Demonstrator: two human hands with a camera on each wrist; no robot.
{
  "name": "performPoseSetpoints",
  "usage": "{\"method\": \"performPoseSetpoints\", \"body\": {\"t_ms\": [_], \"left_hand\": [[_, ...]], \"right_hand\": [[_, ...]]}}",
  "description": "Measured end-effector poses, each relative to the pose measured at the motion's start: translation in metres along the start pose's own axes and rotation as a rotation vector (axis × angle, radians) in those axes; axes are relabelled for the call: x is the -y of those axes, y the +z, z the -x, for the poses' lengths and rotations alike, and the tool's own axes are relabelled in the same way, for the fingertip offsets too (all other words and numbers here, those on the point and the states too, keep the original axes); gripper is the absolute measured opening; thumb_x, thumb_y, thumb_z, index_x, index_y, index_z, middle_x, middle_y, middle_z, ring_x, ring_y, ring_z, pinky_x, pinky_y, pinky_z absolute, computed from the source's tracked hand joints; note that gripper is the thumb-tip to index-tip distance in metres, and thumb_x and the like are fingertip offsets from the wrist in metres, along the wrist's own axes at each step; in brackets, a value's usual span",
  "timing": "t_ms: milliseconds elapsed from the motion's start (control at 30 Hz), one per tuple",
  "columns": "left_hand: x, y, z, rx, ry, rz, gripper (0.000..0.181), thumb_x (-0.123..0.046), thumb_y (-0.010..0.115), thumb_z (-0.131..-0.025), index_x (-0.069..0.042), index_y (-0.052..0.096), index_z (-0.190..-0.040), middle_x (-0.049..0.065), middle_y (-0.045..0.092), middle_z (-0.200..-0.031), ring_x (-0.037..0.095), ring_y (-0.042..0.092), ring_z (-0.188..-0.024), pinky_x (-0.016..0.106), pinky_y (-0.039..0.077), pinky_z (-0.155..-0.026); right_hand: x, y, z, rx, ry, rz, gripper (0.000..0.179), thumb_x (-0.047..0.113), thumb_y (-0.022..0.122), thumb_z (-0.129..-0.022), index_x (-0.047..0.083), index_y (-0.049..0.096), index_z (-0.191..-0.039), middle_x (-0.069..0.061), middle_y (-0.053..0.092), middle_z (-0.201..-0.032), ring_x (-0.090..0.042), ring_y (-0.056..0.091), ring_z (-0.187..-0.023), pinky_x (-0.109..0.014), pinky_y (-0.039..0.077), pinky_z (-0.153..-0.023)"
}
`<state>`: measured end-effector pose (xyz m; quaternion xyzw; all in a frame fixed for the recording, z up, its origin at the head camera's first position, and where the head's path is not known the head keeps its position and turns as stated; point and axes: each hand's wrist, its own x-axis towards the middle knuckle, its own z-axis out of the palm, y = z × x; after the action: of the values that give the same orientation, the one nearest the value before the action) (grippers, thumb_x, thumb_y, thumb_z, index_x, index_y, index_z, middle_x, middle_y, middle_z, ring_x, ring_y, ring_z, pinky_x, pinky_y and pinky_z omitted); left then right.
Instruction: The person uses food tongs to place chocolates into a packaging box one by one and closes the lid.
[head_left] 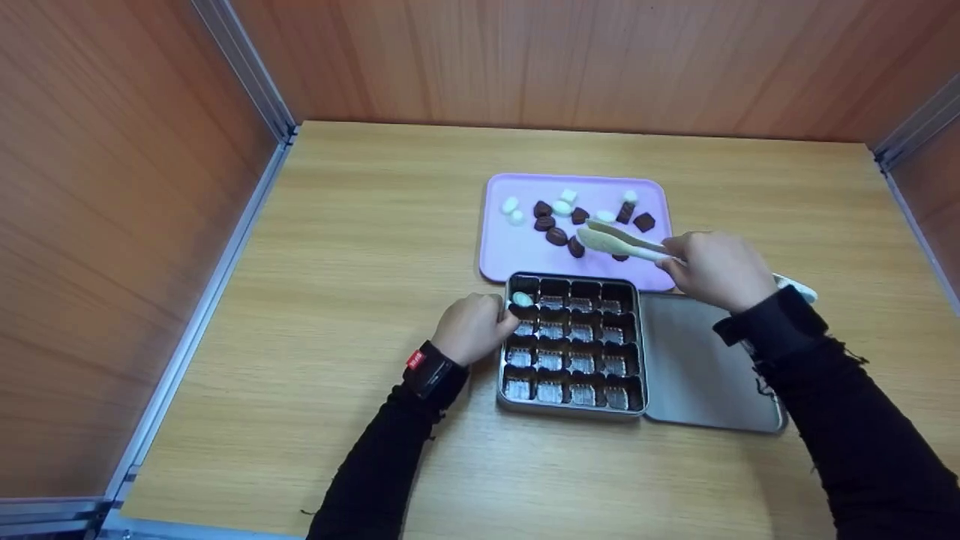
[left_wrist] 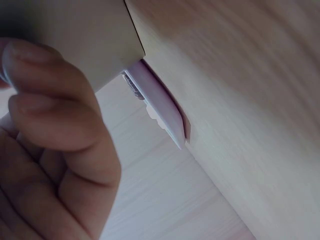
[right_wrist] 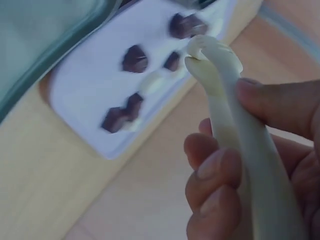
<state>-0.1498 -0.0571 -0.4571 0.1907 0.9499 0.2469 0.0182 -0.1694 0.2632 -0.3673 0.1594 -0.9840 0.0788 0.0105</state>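
Note:
My left hand (head_left: 466, 330) holds the left edge of a square metal tin (head_left: 570, 411), thumb at the rim and fingers curled by its side in the left wrist view. A dark divided insert fills the tin. One pale green candy (head_left: 522, 299) sits in its back left compartment. With curled fingers my right hand (head_left: 718, 271) grips pale tongs (right_wrist: 250, 145), their tips over a pink tray (head_left: 517, 259). Dark chocolates (head_left: 556, 236) and pale candies (head_left: 562, 208) lie scattered there. In the head view the tong tips overlap the candies close to one chocolate (head_left: 576, 247).
The grey metal lid (head_left: 697, 375) lies flat against the tin's right side, under my right forearm. Behind the tin, the tray's front edge meets its back rim. Wood-patterned panels (head_left: 570, 67) in metal frames enclose the wooden table (head_left: 360, 225) at the back and sides.

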Motion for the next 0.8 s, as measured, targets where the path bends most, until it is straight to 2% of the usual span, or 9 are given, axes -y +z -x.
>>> {"method": "performPoseSetpoints", "body": {"t_ms": [167,300,433,533,800], "left_hand": [[0.001,0.0,-0.001,-0.006,0.003,-0.01,0.039,-0.021,0.057,-0.089,-0.019,0.037,-0.055,-0.009,0.034,-0.053,0.009,0.033,-0.047,0.024,0.027,-0.047],[0.001,0.0,-0.002,-0.003,0.003,-0.014,0.039,-0.021,0.056,-0.089,-0.019,0.037,-0.055,-0.009,0.034,-0.053,0.009,0.033,-0.047,0.024,0.026,-0.047],[0.0,-0.001,-0.002,0.002,-0.003,-0.021,0.036,-0.021,0.055,-0.087,-0.02,0.037,-0.056,-0.01,0.034,-0.054,0.009,0.034,-0.048,0.025,0.026,-0.048],[-0.001,-0.001,-0.002,0.008,-0.013,-0.019,0.035,-0.021,0.055,-0.086,-0.021,0.036,-0.056,-0.01,0.033,-0.054,0.009,0.034,-0.049,0.025,0.026,-0.048],[0.0,-0.002,-0.002,0.019,-0.023,-0.011,0.037,-0.022,0.055,-0.087,-0.02,0.038,-0.055,-0.011,0.034,-0.052,0.008,0.034,-0.048,0.025,0.027,-0.048]], "right_hand": [[0.02,-0.007,0.019,-0.042,-0.088,0.007,0.031,0.024,0.067,-0.089,0.005,0.072,-0.113,-0.009,0.068,-0.077,-0.016,0.047,-0.051,-0.03,0.032,-0.045],[0.034,-0.003,0.028,-0.064,-0.162,0.016,0.031,0.026,0.067,-0.089,0.007,0.072,-0.113,-0.011,0.073,-0.085,-0.014,0.051,-0.053,-0.03,0.035,-0.044],[0.041,0.003,0.033,-0.084,-0.217,0.042,0.028,0.024,0.068,-0.089,0.008,0.073,-0.11,-0.007,0.071,-0.083,-0.014,0.053,-0.053,-0.03,0.035,-0.043],[0.044,0.005,0.034,-0.084,-0.229,0.061,0.026,0.023,0.069,-0.088,0.008,0.072,-0.109,-0.005,0.066,-0.076,-0.013,0.047,-0.05,-0.029,0.031,-0.042],[0.05,0.002,0.037,-0.087,-0.231,0.106,0.026,0.022,0.071,-0.085,0.008,0.073,-0.106,-0.005,0.065,-0.073,-0.011,0.044,-0.046,-0.027,0.028,-0.04]]}}
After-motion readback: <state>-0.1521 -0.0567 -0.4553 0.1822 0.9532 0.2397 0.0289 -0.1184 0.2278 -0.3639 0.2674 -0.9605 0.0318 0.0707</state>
